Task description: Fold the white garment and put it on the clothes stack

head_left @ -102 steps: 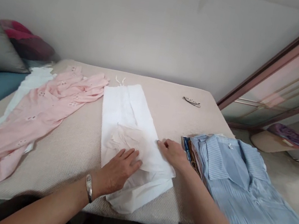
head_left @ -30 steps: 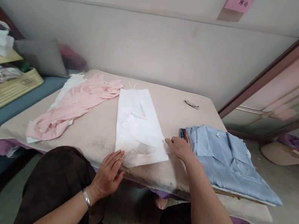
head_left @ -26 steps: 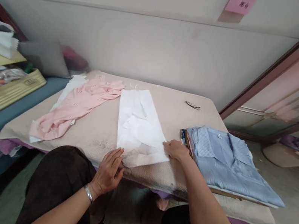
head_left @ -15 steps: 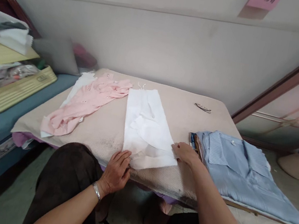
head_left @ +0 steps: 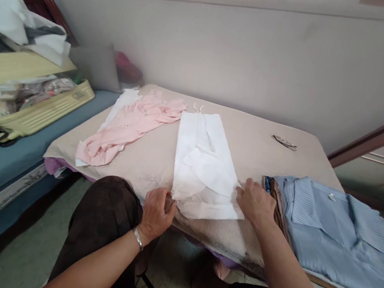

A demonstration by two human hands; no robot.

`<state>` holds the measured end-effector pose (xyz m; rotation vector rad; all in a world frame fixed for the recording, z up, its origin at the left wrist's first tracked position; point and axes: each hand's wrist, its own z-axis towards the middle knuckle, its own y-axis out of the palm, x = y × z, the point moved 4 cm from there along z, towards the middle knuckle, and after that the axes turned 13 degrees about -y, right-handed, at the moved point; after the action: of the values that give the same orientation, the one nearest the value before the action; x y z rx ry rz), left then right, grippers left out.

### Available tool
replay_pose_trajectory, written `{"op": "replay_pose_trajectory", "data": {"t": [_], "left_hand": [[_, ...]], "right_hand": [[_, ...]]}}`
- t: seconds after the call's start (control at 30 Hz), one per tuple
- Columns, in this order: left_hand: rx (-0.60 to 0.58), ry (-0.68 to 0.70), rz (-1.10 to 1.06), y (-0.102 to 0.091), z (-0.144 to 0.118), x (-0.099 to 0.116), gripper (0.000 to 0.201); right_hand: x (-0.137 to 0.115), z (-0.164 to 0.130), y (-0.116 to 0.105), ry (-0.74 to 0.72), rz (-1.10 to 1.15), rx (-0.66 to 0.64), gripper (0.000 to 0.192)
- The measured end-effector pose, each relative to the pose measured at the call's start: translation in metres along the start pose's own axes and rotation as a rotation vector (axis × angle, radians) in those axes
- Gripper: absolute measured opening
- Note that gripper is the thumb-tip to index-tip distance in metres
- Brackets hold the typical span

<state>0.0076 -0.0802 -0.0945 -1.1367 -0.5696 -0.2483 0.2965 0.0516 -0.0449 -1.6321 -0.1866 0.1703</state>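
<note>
A: Where is the white garment [head_left: 206,166] lying?
B: At the surface's [head_left: 251,144] six o'clock; the left hand [head_left: 157,211] is pinching its corner, the right hand [head_left: 256,205] pressing it, fingers together.
A: Risk?
B: Uneven pulling is likely skewing the fold.

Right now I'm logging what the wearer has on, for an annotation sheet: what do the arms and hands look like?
Both forearms are bare, with no sleeves in view. The left hand has a thin silver bangle at the wrist. The right hand shows no ring, watch or glove. Dark trousers cover the knees below.
</note>
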Motion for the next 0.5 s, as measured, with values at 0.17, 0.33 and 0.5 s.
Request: {"op": "replay_pose_trajectory", "data": {"t": [0.17,0.33,0.5], "left_hand": [[0.001,-0.099,0.000,0.011,0.004,0.008,0.026],[0.012,-0.177,-0.079,0.015,0.011,0.011,0.023],[0.017,-0.244,-0.136,0.016,0.015,0.010,0.023]], "right_hand": [[-0.088,-0.019,-0.012,-0.567,0.116,0.158,0.024],[-0.137,-0.018,0.004,-0.761,0.073,0.110,0.017],[-0.137,-0.006,0.007,-0.767,0.040,0.085,0.015]]}}
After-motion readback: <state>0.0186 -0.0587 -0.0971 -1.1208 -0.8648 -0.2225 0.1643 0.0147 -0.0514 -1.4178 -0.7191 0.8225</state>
